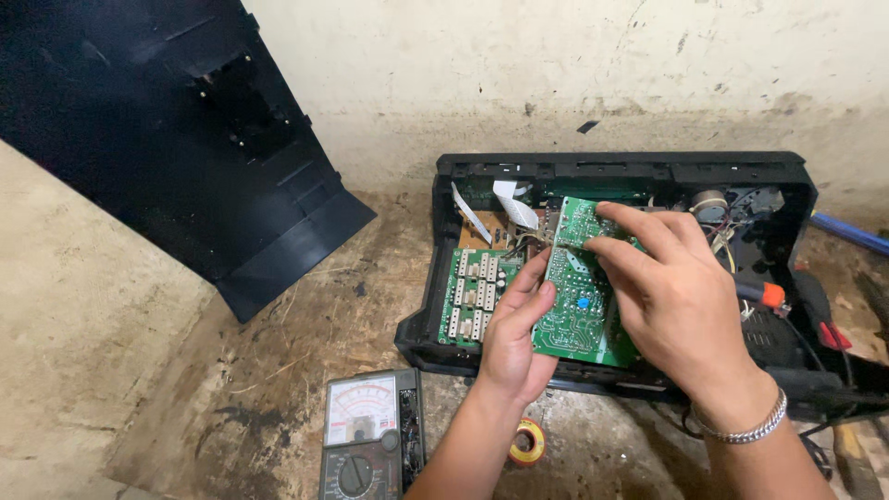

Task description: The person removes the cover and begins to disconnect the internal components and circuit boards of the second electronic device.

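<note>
A green circuit board (572,310) is tilted up over an open black device case (435,268) on the floor. My left hand (516,333) grips the board's left edge from below. My right hand (671,296), with a metal bracelet at the wrist, holds the board's right side, fingers laid across its upper part. Beneath lie another green board with white connectors (472,294) and a brown board with white ribbon cables (505,206).
A black plastic cover panel (194,139) leans against the wall at the left. An analog multimeter (370,435) lies on the dirty floor in front, a small tape roll (528,443) beside it. Tools with red and orange handles (815,310) and cables lie at the right.
</note>
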